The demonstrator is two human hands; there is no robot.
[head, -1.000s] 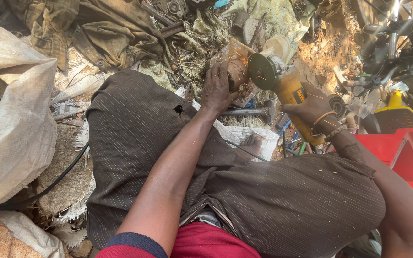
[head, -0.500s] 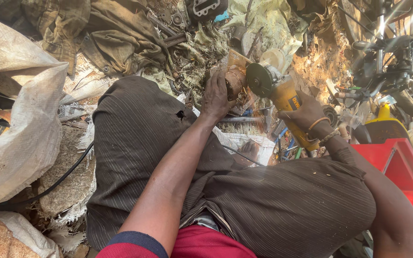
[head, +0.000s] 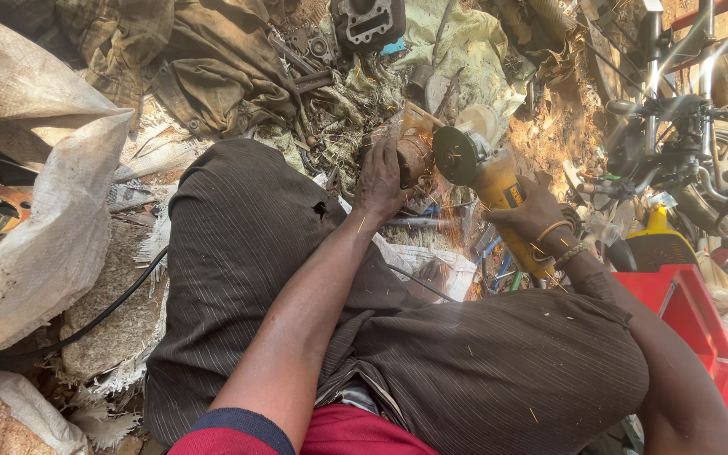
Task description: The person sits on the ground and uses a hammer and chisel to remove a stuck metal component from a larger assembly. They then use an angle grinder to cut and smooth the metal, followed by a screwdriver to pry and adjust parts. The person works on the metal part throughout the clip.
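The rusty metal part [head: 415, 152] sits on the ground just past my knees, in the middle of the scrap heap. My left hand [head: 381, 179] is clamped over its near side, fingers [head: 378, 162] curled shut around it and pressing it down. The dark disc of the yellow grinder [head: 499, 190] touches the part's right edge, and orange sparks scatter toward my lap. My right hand [head: 534, 221] is closed tight around the grinder's yellow body, with thin bangles [head: 559, 240] on that wrist.

My legs, in dark striped trousers [head: 238, 253], fill the lower half of the view, with a small hole in the cloth near the left knee. A black cable [head: 103, 312] runs along the ground beside my left leg. A white woven sack [head: 40, 202] lies well to the left. A red plastic crate [head: 676, 303] stands just beside my right arm. Beyond it, at the upper right, a motorbike [head: 693, 126] stands with its handlebar and wheel in view. An engine casing [head: 370, 21] lies at the top among rags and loose metal bits.
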